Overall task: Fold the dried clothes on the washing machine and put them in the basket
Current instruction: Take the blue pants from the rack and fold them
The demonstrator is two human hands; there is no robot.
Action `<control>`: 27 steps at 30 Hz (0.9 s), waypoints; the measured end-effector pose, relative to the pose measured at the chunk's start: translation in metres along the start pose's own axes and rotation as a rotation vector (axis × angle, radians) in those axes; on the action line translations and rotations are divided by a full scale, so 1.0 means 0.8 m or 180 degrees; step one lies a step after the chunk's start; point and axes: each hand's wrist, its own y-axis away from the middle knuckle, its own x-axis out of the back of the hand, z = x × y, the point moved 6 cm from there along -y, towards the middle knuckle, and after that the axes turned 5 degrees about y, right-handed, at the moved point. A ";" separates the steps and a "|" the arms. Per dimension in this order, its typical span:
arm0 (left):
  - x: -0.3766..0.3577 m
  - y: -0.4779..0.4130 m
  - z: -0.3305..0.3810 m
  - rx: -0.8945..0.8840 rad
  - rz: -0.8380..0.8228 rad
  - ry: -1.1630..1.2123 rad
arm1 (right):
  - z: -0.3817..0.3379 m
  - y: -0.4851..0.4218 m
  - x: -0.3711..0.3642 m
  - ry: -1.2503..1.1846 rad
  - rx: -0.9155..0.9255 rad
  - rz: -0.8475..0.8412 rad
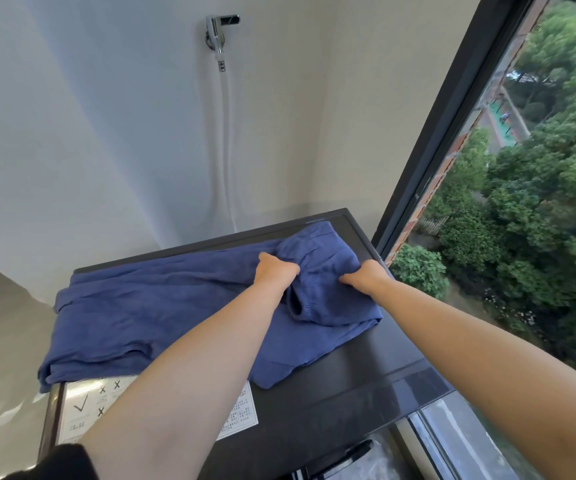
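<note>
At the left front corner of the washing machine lies a white sticker. It shows one large tick and several crosses over tiny print. More small print runs along its right edge, partly under the forearm, and none of it can be read at this size. No brand name shows.

The blue garment lies across the top of the machine. Its long left part is spread flat, reaching the left edge and drooping slightly over it. The right end is bunched and partly doubled over, near the back right corner of the machine.

The left hand is on that bunched end, toward the middle of the machine top, fingers curled down into the cloth and gripping a gather of it. The right hand is just right of it, close to the machine's right edge, also curled and holding the fabric. The fingertips are buried in the folds, so exactly how much cloth each has is probably more than a pinch, but I cannot be sure.

To fold well from here, I judge both hands should draw the gathered end taut and level. They can then carry it leftward over the flat part so edge meets edge, and smooth out the hollow between the hands.

A wall tap and hose rise behind the machine, and a window stands to its right. No basket is in view.
</note>
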 end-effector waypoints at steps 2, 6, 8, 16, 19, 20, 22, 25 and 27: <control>0.003 0.001 0.003 -0.0143 -0.0005 -0.0044 | 0.005 -0.002 0.004 -0.0153 -0.0064 0.0065; 0.016 0.018 0.005 -0.1067 0.0717 -0.1896 | 0.006 -0.004 0.008 -0.0300 0.0003 0.0081; 0.011 0.033 0.004 -0.1882 0.1035 -0.2601 | 0.004 -0.002 0.007 -0.0496 -0.0047 0.0008; -0.031 0.020 -0.055 -0.2130 0.0274 -0.3227 | -0.007 -0.003 -0.001 -0.0117 0.0196 -0.0069; -0.049 0.021 -0.048 -0.2013 0.0092 -0.3135 | 0.000 -0.009 0.013 -0.0002 0.0264 0.0194; -0.059 0.022 -0.040 -0.1969 -0.0064 -0.3046 | 0.004 -0.011 0.023 0.0164 0.0270 0.0367; -0.082 0.028 -0.022 -0.1838 -0.0527 -0.2799 | 0.013 -0.013 0.045 0.0556 0.0205 0.0746; -0.104 0.043 -0.002 -0.1849 -0.0799 -0.2557 | 0.023 -0.012 0.079 0.0789 0.0099 0.1199; -0.099 0.051 0.000 -0.2047 -0.0563 -0.2677 | 0.023 -0.007 0.097 0.0951 0.0051 0.1411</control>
